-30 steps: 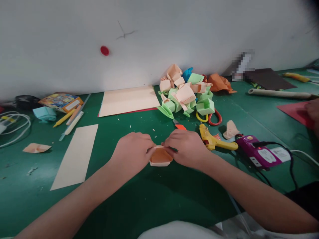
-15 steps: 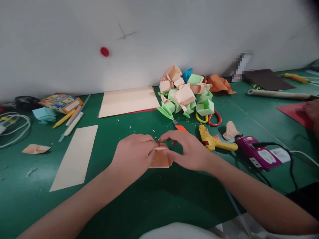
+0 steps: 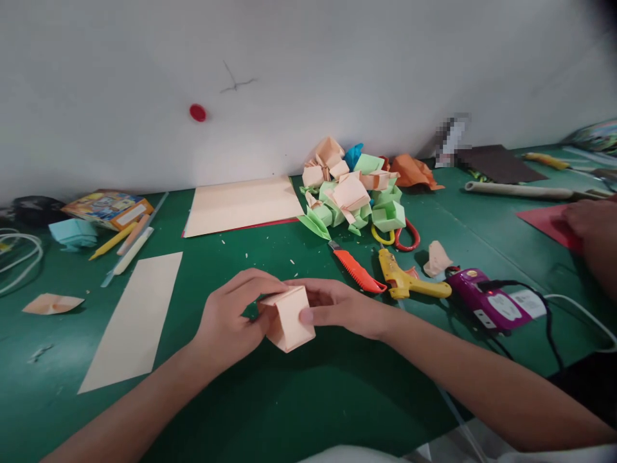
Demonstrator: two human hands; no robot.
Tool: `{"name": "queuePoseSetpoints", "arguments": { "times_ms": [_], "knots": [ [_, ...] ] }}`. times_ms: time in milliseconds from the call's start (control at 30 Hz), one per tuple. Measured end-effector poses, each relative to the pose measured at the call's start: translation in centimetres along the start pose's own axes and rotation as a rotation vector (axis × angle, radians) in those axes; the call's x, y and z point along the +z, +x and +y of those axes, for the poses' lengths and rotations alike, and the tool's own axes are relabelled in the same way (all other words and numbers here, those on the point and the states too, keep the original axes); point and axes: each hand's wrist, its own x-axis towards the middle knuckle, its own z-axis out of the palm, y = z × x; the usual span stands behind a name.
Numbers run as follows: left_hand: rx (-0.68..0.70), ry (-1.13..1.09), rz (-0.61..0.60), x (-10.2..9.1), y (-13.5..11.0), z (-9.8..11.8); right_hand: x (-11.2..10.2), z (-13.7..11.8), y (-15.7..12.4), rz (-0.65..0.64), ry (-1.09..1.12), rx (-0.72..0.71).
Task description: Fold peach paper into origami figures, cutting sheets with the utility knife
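I hold a small folded peach paper box (image 3: 288, 318) just above the green table (image 3: 308, 386), near its front middle. My left hand (image 3: 231, 318) grips its left side, fingers curled over the top edge. My right hand (image 3: 332, 307) pinches its right side, thumb pressed on the front face. Both hands are closed on the box.
A pile of folded peach and green paper pieces (image 3: 351, 193) lies behind, with scissors (image 3: 400, 236), an orange utility knife (image 3: 355, 269), a yellow glue gun (image 3: 409, 281) and a purple device (image 3: 486, 302). Peach sheets (image 3: 132, 321) (image 3: 241, 202) lie at left. Another person's hand (image 3: 590, 222) rests at far right.
The paper was pressed flat on the table between both hands. It is now lifted and opened into a box shape, turned to show its side. The view has tilted slightly down.
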Motion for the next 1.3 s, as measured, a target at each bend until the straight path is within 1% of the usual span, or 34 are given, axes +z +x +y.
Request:
{"name": "queuePoseSetpoints", "arguments": {
  "times_ms": [100,200,300,400,600,867,1067,1300],
  "knots": [
    [-0.021,-0.019,-0.031,0.4,-0.7,-0.2,0.1,0.6,0.2,-0.012,-0.063,0.016],
    [0.03,-0.014,-0.052,0.7,-1.1,-0.2,0.3,0.8,0.1,0.001,-0.188,0.024],
    [0.079,0.013,-0.021,0.9,-1.3,-0.2,0.6,0.7,-0.2,0.002,-0.276,0.029],
    [0.086,0.021,0.022,1.2,-1.4,-0.2,0.8,0.6,-0.3,0.025,-0.327,0.013],
    [0.134,0.045,-0.02,1.3,-1.6,-0.7,0.9,0.7,-0.3,0.06,-0.404,-0.032],
    [0.147,0.047,-0.011,1.5,-1.7,-1.5,0.7,0.8,-0.1,0.054,-0.351,-0.024],
    [0.094,0.004,-0.046,1.7,-1.9,-2.1,0.4,0.8,0.1,0.048,-0.268,0.017],
    [0.027,0.001,-0.027,2.0,-2.3,-2.3,-0.1,1.1,0.4,0.03,-0.245,0.007]
  ]
}}
